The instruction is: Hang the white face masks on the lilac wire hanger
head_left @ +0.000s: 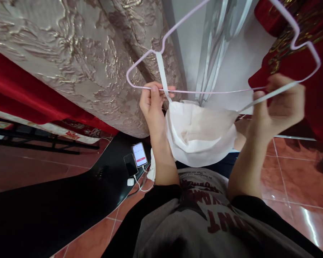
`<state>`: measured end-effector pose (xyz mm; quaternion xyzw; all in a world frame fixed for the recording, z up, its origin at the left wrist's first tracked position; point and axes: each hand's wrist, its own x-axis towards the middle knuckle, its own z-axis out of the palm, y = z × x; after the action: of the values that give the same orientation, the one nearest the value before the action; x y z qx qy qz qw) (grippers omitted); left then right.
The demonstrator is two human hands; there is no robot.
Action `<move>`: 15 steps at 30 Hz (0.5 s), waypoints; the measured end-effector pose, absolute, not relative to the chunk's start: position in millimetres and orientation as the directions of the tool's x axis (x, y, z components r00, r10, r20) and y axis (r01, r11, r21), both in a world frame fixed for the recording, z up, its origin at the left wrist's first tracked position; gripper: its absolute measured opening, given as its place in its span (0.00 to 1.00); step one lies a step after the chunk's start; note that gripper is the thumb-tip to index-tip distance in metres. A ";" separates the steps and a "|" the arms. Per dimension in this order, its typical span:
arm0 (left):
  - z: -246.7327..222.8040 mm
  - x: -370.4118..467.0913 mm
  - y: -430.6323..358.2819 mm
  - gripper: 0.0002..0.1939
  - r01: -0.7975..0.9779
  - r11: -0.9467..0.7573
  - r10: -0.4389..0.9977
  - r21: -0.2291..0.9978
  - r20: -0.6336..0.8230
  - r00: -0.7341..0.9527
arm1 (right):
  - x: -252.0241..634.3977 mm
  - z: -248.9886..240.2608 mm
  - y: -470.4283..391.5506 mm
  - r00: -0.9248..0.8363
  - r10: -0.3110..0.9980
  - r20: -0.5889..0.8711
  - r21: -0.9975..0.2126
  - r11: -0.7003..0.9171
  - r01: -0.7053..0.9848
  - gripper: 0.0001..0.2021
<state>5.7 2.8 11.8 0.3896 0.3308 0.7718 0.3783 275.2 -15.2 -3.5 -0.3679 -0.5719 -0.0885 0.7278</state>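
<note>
A pale lilac clothes hanger (215,92) is held up in front of me, its lower bar running between both hands. From it hangs a white garment (201,139) with thin straps; its exact kind is unclear. The left strap (162,73) loops over the hanger's left shoulder. My left hand (154,100) pinches the bar beside that strap, with the thumb in front and fingers behind. My right hand (281,104), somewhat blurred, is closed around the bar near its right end. The right strap (271,94) stretches across this hand towards the hanger's right corner.
A shiny beige patterned cloth (78,53) hangs at left, above a black seat-like surface (70,197). On that surface lie a lit phone (140,154), a dark phone (130,165) and a small white case (130,182). Red cloth (290,75) hangs at right over the tiled floor (298,175).
</note>
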 end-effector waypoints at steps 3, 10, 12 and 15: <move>13.9 4.5 3.3 0.16 -0.333 -0.528 0.825 0.781 0.381 -0.417 | 325.0 -8.7 -5.3 0.312 0.252 0.916 -0.392 0.722 0.569 0.21; 11.5 2.1 6.9 0.18 -0.348 -0.566 0.810 0.747 0.428 -0.400 | 329.7 63.1 -22.9 0.103 0.557 0.824 -0.469 0.570 0.675 0.17; 11.3 1.9 6.8 0.17 -0.348 -0.574 0.806 0.741 0.435 -0.401 | 318.6 82.9 -23.8 0.014 0.600 0.800 -0.434 0.561 0.705 0.17; 12.4 3.0 4.5 0.16 -0.326 -0.554 0.814 0.766 0.415 -0.407 | 303.9 95.9 -21.8 -0.009 0.636 0.771 -0.428 0.528 0.733 0.20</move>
<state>3.0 4.5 12.4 0.4051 0.3011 0.7828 0.3641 303.9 -21.8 95.9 -0.4833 -0.7086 -0.0474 0.5119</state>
